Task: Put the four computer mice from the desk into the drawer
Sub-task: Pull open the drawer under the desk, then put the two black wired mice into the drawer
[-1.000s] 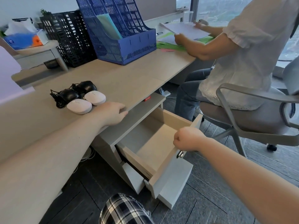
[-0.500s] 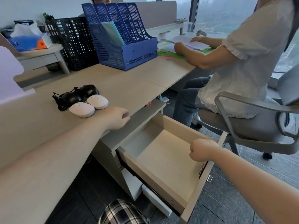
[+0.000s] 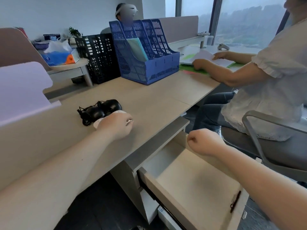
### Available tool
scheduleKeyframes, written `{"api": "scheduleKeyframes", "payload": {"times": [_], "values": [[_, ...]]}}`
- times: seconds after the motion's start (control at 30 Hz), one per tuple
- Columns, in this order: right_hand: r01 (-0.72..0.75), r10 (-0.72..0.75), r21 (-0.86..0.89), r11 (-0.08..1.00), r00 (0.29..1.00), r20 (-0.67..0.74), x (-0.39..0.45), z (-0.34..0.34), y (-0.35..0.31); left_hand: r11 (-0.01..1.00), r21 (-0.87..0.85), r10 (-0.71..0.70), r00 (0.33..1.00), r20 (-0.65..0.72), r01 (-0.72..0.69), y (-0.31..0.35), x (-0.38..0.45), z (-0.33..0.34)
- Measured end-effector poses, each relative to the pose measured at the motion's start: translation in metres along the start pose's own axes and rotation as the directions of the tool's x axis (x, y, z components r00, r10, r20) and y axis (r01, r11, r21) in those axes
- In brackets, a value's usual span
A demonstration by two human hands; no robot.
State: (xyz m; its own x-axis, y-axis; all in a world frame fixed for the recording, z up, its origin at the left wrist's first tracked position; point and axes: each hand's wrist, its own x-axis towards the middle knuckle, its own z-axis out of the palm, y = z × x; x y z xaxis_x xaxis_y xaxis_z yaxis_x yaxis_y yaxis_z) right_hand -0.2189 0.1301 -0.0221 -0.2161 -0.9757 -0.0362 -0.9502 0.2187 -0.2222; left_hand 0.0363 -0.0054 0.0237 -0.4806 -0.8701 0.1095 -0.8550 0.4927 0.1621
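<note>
Two black wired mice (image 3: 113, 104) (image 3: 94, 112) lie side by side on the beige desk (image 3: 157, 100), cords bundled. Just in front of them are two white mice, mostly hidden under my left hand (image 3: 116, 125); only an edge of one (image 3: 98, 124) and a sliver of the other (image 3: 120, 112) show. My fingers curl down over the nearer white mouse. The drawer (image 3: 191, 180) under the desk edge stands pulled out, with nothing in it. Above its back corner my right hand (image 3: 204, 141) hovers as a closed fist holding nothing.
A blue file rack (image 3: 149, 63) and a black crate (image 3: 99, 57) stand at the back of the desk, a tissue box (image 3: 59, 57) on a side shelf. A person in a white top (image 3: 265, 80) sits on a grey chair (image 3: 274, 146) close to the drawer's right.
My left hand moved from the desk edge up onto the white mice. My right hand let go of the drawer front and lifted above the now fully open drawer.
</note>
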Motion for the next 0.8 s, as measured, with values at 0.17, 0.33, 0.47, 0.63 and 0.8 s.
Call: {"api": "scheduleKeyframes", "payload": {"times": [0.17, 0.33, 0.47, 0.63, 0.8], "values": [[0.134, -0.114, 0.147, 0.980, 0.983, -0.141, 0.053, -0.035, -0.087, 0.972, 0.009, -0.228, 0.954, -0.196, 0.235, -0.050, 0.012, -0.021], [0.218, -0.184, 0.202, 0.955, 0.967, -0.174, 0.117, -0.034, -0.153, 0.886, -0.017, -0.456, 0.863, -0.217, 0.464, -0.093, 0.021, -0.030], [0.231, -0.195, 0.233, 0.945, 0.966, -0.167, 0.168, -0.023, -0.190, 0.820, -0.059, -0.572, 0.815, -0.093, 0.569, -0.125, 0.038, -0.022], [0.263, -0.239, 0.241, 0.934, 0.963, -0.126, 0.214, -0.008, -0.224, 0.791, -0.167, -0.590, 0.806, 0.040, 0.588, -0.133, 0.063, -0.008], [0.269, -0.280, 0.211, 0.940, 0.960, 0.020, 0.240, 0.005, -0.249, 0.787, -0.155, -0.576, 0.801, 0.162, 0.597, -0.128, 0.086, -0.001]]}}
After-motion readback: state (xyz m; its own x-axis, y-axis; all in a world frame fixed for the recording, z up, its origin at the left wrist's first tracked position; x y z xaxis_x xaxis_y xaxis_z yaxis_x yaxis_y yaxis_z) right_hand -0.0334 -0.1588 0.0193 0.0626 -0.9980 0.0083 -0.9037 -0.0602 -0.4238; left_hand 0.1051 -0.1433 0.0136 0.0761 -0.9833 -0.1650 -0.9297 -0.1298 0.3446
